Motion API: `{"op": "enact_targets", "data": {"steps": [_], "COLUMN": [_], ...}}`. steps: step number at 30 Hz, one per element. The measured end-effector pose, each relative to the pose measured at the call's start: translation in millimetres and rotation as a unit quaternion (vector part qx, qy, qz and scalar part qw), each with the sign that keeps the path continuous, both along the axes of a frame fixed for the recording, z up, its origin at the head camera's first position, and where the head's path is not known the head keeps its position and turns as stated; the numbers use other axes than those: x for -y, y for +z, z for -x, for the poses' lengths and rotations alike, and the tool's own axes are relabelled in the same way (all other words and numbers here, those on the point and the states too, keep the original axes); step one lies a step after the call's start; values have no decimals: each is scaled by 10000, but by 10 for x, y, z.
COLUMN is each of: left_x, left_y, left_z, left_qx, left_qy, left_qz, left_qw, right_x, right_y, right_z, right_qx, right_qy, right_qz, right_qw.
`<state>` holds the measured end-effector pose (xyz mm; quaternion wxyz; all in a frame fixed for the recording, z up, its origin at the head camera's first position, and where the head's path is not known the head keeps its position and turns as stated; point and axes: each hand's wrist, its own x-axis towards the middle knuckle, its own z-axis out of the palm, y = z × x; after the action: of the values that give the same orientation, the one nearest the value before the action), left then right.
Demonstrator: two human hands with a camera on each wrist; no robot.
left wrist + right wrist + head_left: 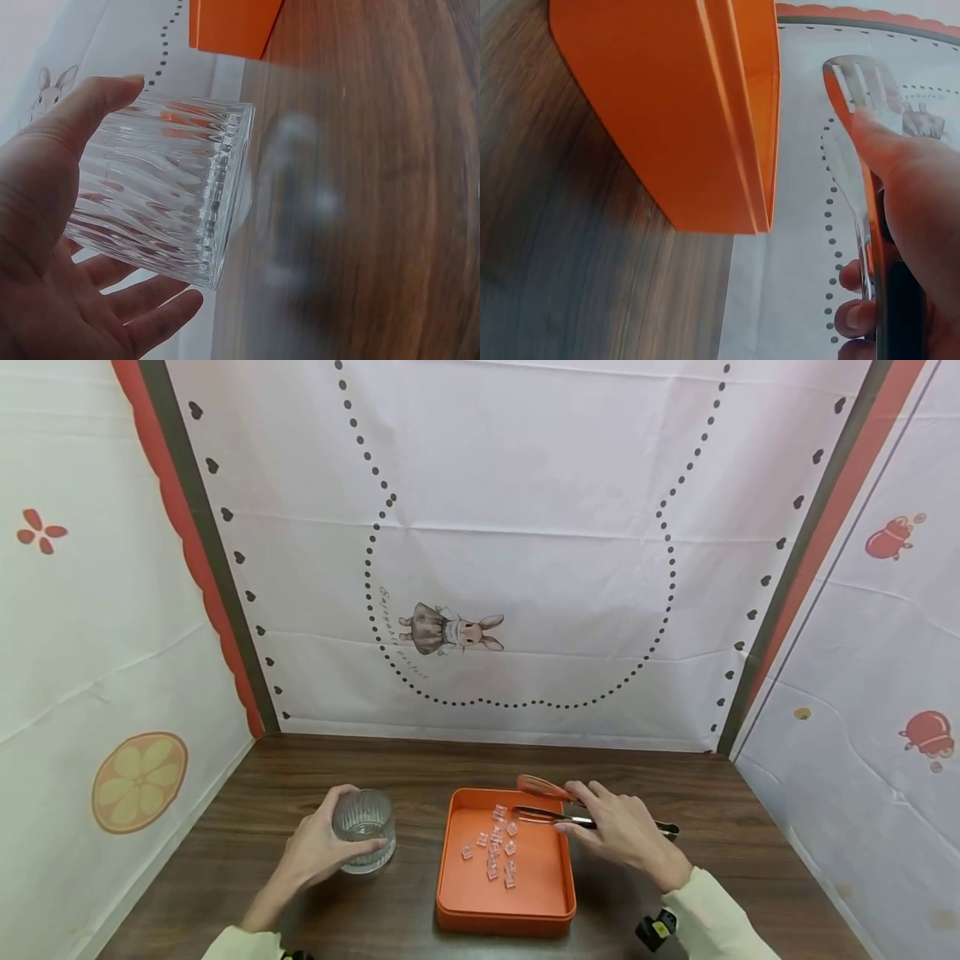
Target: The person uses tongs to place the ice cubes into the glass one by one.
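Observation:
My left hand (318, 843) holds a clear ribbed glass (364, 827), thumb on the near side and fingers round the far side. In the left wrist view the ribbed wall of the glass (161, 180) shows between thumb and fingers; whether its base touches the table I cannot tell. In my right hand (622, 827) are metal tongs (540, 814) with black handles, their two arms spread over the back right part of an orange tray (536, 893). A slotted tong head (866, 86) shows in the right wrist view. Small clear cubes (495, 839) lie scattered in the tray.
The dark wooden table (300, 760) carries the tray in the middle, with the glass to its left. A printed white cloth (525, 568) hangs behind, and similar cloths (97, 652) stand at both sides.

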<state>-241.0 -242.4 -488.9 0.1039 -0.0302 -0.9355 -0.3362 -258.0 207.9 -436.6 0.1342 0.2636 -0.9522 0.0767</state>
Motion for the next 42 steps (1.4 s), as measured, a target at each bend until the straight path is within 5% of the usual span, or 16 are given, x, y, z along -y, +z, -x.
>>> {"op": "enact_targets", "data": {"steps": [7, 26, 36, 42], "left_x": [-98, -245, -247, -242], "left_y": [6, -52, -115, -128], "left_z": [24, 75, 137, 142], "left_qx": [-17, 58, 366, 463], "left_qy": [-158, -407, -786, -826], "left_qz": [-126, -138, -977, -1075], "left_qw": [9998, 9991, 9914, 9897], "right_x": [52, 229, 420, 501], "right_y": [11, 12, 20, 24], "right_z": [8, 10, -4, 28], "right_qx": [-209, 326, 304, 280], "right_qy": [323, 517, 705, 747], "right_qz": [74, -102, -489, -701], "right_qw": [9992, 9981, 9959, 9943]}}
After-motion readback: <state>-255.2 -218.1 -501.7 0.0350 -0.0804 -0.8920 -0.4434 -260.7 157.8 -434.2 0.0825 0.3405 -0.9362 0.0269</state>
